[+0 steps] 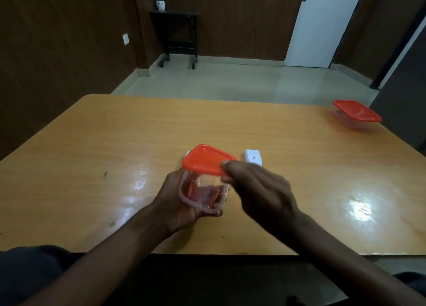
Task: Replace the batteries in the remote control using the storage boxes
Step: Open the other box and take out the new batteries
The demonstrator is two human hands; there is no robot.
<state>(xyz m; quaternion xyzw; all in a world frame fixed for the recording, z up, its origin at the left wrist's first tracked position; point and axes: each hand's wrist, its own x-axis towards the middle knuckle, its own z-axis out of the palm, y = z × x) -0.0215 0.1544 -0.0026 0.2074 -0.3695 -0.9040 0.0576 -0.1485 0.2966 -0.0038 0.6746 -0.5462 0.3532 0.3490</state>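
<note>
Left hand (177,199) cups a clear storage box (202,191) from below and the left side, fingers wrapped around its body, box tilted with its open rim toward the camera. Right hand (258,188) pinches the near-right edge of the orange lid (204,159), which sits lifted and tilted above the box, not sealed on it. Red-orange pieces (191,187) show through the clear wall; cannot tell what they are.

Count: two storage boxes, two orange lids. The second box (356,114), lid on, sits well apart from the held box, at the far right corner of the table (92,156).

One white part (253,157) with a small dark code mark lies on the table just behind and right of the held box; looks like the remote or its cover, cannot tell which. A white bit (187,154) peeks out behind the lid's left edge.
</note>
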